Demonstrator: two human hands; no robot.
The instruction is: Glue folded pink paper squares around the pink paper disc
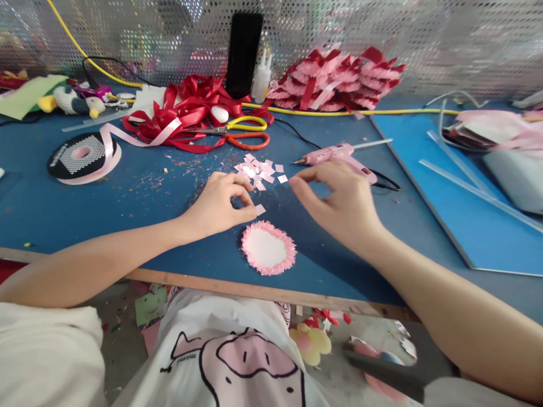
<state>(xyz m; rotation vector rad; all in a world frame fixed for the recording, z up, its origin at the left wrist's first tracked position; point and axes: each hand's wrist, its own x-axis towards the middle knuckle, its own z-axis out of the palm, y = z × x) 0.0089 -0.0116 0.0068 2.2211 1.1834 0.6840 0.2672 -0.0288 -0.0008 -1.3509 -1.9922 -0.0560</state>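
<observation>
Our left hand (220, 204) is over the desk (169, 212) with thumb and forefinger pinched at the edge of a single pale pink square (260, 210). Our right hand (345, 198) has its thumb and forefinger drawn close together near another loose square (282, 179); we cannot tell whether anything is caught between those tips. Between our hands and a little beyond them lies a loose heap of pink squares (255, 171), some overlapping.

Nearer to us, just below the pinched square, a round piece with a fluffy pink fringe (245, 249) lies flat, its white middle facing up. Behind our right hand, and partly hidden by it, we see a pink hot glue gun (335, 152), its nozzle pointing left toward the heap and a clear glue stick (373, 144) coming out of its back.

Farther off, scissors (248, 140) with one yellow and one orange handle lie against a tangle of red ribbon (186, 96). To our left rests a spool of pink ribbon (80, 154), its loose end trailing toward the red.
</observation>
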